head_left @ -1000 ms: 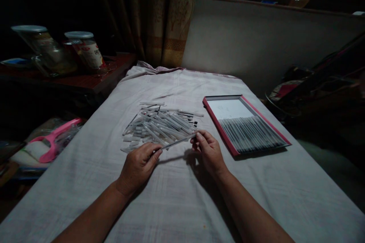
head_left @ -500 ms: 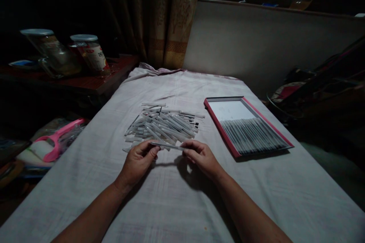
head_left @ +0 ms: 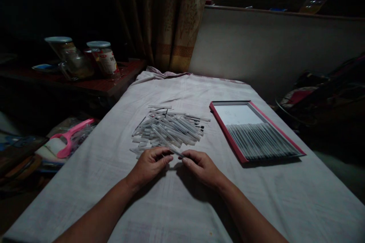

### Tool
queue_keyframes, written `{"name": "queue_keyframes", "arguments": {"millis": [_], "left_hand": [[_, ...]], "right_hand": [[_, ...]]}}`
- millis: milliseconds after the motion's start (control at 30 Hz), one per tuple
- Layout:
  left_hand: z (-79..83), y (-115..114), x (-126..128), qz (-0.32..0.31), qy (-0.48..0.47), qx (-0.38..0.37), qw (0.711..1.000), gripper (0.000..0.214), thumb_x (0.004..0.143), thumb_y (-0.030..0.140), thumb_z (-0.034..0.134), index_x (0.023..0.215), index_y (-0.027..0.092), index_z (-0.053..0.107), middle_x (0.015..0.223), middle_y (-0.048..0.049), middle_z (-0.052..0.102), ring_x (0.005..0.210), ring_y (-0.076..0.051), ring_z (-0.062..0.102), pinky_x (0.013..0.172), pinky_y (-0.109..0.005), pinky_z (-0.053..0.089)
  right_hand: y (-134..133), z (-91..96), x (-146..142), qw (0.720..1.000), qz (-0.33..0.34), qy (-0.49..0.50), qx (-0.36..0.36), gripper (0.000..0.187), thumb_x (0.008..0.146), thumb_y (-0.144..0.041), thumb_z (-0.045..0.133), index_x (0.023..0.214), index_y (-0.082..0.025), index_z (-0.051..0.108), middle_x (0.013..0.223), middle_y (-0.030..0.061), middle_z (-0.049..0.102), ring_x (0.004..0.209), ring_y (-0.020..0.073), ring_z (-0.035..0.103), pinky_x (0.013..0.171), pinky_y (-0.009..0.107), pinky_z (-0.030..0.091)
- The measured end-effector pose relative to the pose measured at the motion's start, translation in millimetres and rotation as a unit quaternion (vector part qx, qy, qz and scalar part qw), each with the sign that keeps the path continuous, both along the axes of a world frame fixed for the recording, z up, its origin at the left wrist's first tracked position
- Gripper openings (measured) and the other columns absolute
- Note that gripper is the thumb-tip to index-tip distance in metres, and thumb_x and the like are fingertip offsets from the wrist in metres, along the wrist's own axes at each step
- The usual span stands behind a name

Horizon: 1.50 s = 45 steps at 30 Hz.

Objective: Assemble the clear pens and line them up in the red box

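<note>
My right hand (head_left: 202,165) pinches one end of a slim grey pen (head_left: 178,153) between thumb and fingertips. The pen slants up and left, and its far end is hard to tell from the pile behind. Close beside it is my left hand (head_left: 151,165), thumb and fingers drawn together near the pen; whatever lies between them is too dark to name. Just beyond both hands spreads a loose pile of clear, grey and black-tipped pens (head_left: 176,127). To the right, a shallow red-edged box (head_left: 228,135) holds a row of similar pens (head_left: 261,140) over its lower part.
A pale checked cloth (head_left: 171,212) covers the surface under everything. On the left, a dark red table (head_left: 111,83) carries a lidded jar (head_left: 107,60) and a glass jug (head_left: 76,66). A pink-handled item (head_left: 71,134) lies lower left. Behind hangs a brown curtain (head_left: 176,22).
The pen has gone from level between both hands to slanting from my right hand. My left hand has moved right, nearer the right hand. The whole view has shifted slightly.
</note>
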<state>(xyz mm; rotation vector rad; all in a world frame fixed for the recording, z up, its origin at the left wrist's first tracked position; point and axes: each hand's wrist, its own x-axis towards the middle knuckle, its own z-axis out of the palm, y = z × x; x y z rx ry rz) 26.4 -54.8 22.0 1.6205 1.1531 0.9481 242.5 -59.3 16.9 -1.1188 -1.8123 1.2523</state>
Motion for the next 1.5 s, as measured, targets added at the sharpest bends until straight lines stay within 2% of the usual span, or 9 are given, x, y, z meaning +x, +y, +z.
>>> {"name": "queue_keyframes", "arguments": {"millis": [100,200,300,500,767,1067,1333,1433,1500], "left_hand": [[5.8,13.8,-35.8,0.089,0.105,0.074,0.988,0.027,0.080,0.040,0.064,0.091,0.019,0.077,0.089,-0.0070,0.076,0.084,-0.022,0.069,0.079,-0.032,0.053],[10.3,24.7,-72.9,0.160,0.228,0.076,0.957,0.030,0.081,0.044,0.059,0.090,0.021,0.076,0.092,-0.0059,0.075,0.086,-0.023,0.069,0.079,-0.032,0.051],[11.3,26.7,-85.7,0.118,0.337,0.065,0.932,0.030,0.082,0.044,0.055,0.093,0.024,0.075,0.099,-0.0042,0.074,0.092,-0.023,0.068,0.079,-0.030,0.050],[14.4,23.5,-68.4,0.063,0.451,0.052,0.889,0.032,0.089,0.039,0.048,0.104,0.025,0.073,0.109,-0.0045,0.070,0.099,-0.023,0.066,0.078,-0.030,0.047],[19.6,25.4,-63.3,0.047,0.482,0.049,0.874,0.023,0.090,0.033,0.050,0.101,0.021,0.066,0.107,-0.0081,0.067,0.101,-0.025,0.063,0.082,-0.034,0.046],[13.8,21.2,-66.1,0.062,0.436,0.063,0.896,0.024,0.090,0.031,0.050,0.109,0.022,0.062,0.114,-0.0085,0.068,0.107,-0.026,0.062,0.090,-0.035,0.044],[13.3,23.5,-67.7,0.059,0.419,0.062,0.904,0.013,0.087,0.029,0.050,0.088,0.021,0.061,0.097,-0.0070,0.068,0.095,-0.024,0.062,0.082,-0.033,0.045],[17.8,20.4,-65.3,0.078,0.372,0.059,0.923,0.013,0.088,0.031,0.048,0.090,0.022,0.058,0.092,-0.0049,0.067,0.089,-0.022,0.062,0.081,-0.034,0.045],[20.0,18.4,-62.4,0.083,0.286,0.042,0.954,0.015,0.089,0.035,0.048,0.091,0.023,0.057,0.087,-0.0030,0.066,0.084,-0.021,0.062,0.078,-0.033,0.046]], "right_hand": [[1.5,-5.5,6.4,0.997,-0.073,0.011,-0.018,0.033,0.087,-0.048,0.057,0.085,-0.017,0.068,0.064,-0.0011,0.056,0.060,0.0138,0.051,0.057,0.024,0.041],[1.7,-11.2,10.0,0.993,-0.099,0.035,-0.052,0.037,0.086,-0.052,0.058,0.086,-0.017,0.067,0.060,-0.0035,0.050,0.052,0.0111,0.044,0.050,0.023,0.037],[0.8,-13.1,8.7,0.993,-0.095,0.040,-0.052,0.037,0.085,-0.052,0.058,0.085,-0.016,0.067,0.060,-0.0036,0.049,0.051,0.0105,0.042,0.049,0.023,0.035],[0.5,-11.0,5.4,0.994,-0.107,0.008,-0.010,0.032,0.085,-0.044,0.057,0.089,-0.016,0.071,0.065,-0.0003,0.057,0.059,0.0133,0.050,0.053,0.023,0.039],[-0.2,-12.4,3.7,0.993,-0.114,-0.001,0.010,0.030,0.085,-0.040,0.055,0.089,-0.016,0.072,0.068,0.0013,0.063,0.064,0.0157,0.056,0.059,0.026,0.044],[-7.2,-15.5,3.9,0.992,-0.125,-0.016,0.027,0.031,0.086,-0.040,0.055,0.089,-0.016,0.073,0.069,0.0022,0.065,0.064,0.0164,0.059,0.060,0.026,0.046],[-6.7,-18.5,3.8,0.989,-0.144,-0.005,0.017,0.033,0.086,-0.042,0.057,0.099,-0.015,0.070,0.068,0.0014,0.065,0.058,0.0144,0.057,0.054,0.025,0.046],[-8.1,-17.1,3.8,0.989,-0.141,-0.019,0.048,0.025,0.087,-0.038,0.057,0.091,-0.017,0.069,0.067,0.0010,0.065,0.059,0.0155,0.060,0.056,0.025,0.048],[-9.5,-14.8,3.4,0.986,-0.137,-0.029,0.090,0.022,0.088,-0.035,0.057,0.089,-0.018,0.071,0.074,0.0040,0.070,0.068,0.0184,0.066,0.064,0.028,0.052]]}}
